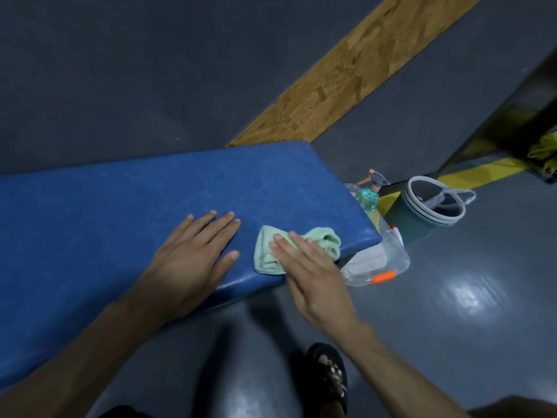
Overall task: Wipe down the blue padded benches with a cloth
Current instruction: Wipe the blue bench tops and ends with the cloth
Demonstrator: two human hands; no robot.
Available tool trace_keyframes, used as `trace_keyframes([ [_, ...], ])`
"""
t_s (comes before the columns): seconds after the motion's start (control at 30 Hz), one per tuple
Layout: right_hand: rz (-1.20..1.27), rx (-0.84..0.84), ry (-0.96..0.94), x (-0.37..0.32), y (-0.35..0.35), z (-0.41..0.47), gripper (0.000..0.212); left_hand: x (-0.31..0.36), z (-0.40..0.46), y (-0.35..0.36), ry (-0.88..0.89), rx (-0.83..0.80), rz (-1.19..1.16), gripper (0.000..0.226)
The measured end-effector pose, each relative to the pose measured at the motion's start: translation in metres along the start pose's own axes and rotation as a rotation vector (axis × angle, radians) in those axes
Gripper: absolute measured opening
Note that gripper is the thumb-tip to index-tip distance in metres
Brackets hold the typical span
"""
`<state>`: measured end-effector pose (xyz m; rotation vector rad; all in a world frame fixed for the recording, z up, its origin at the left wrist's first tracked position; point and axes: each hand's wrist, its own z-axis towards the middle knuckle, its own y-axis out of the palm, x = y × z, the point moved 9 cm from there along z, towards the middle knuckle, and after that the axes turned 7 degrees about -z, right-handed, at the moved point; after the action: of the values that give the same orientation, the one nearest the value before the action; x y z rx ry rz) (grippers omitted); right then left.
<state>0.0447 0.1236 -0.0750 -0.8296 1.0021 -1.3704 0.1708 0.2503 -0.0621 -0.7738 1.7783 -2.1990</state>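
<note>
A blue padded bench (126, 212) runs from the left edge to the middle of the head view. A crumpled light green cloth (266, 251) lies near its front right corner. My right hand (313, 267) presses flat on the cloth with straight fingers. My left hand (193, 260) rests flat on the bench pad just left of the cloth, fingers spread and holding nothing.
Beside the bench's right end on the grey floor stand a clear plastic tub (376, 260) with orange clips, a spray bottle (369, 194) of blue-green liquid and a dark green bucket (422, 212). A chipboard strip (346, 76) lies behind. My sandalled foot (330, 375) is below.
</note>
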Motion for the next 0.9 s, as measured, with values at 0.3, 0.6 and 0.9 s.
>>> trace_keyframes([
  [0.3, 0.086, 0.207, 0.557, 0.047, -0.006, -0.005, 0.053, -0.008, -0.005, -0.002, -0.008, 0.011, -0.040, 0.060],
  [0.6, 0.086, 0.025, 0.081, 0.014, -0.001, 0.009, 0.055, -0.016, 0.005, -0.008, -0.034, 0.033, -0.094, 0.062],
  [0.9, 0.024, -0.001, 0.196, 0.017, 0.001, 0.016, 0.053, -0.022, 0.006, -0.010, -0.047, 0.029, -0.095, 0.065],
])
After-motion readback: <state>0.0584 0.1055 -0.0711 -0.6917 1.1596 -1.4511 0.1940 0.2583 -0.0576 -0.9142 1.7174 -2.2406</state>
